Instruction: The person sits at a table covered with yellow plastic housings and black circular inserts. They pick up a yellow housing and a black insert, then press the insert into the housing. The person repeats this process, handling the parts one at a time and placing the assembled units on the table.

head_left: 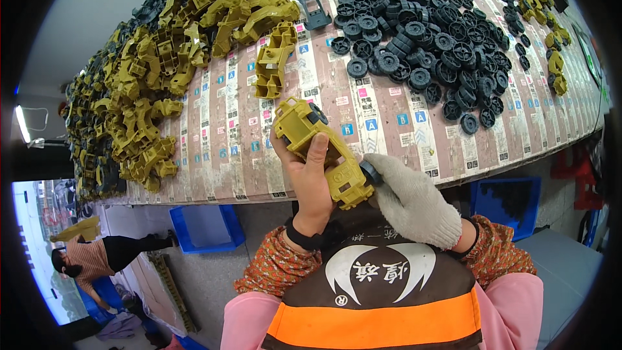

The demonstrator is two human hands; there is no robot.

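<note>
My bare left hand is closed around a mustard-yellow plastic toy vehicle body, with the thumb across its open middle. The body is tilted just off the table's near edge. A dark wheel sits on its far end. Another dark wheel is at the near right side, pinched by my right hand, which wears a pale knitted glove. Whether that wheel is fully seated on the body cannot be told, and the gloved fingertips are partly hidden. Just beyond lies a separate yellow body on the table.
A big heap of dark toy wheels covers the table at far right. Yellow bodies pile up at left. A dark chassis piece lies between. Blue bins stand on the floor. Another person bends at lower left.
</note>
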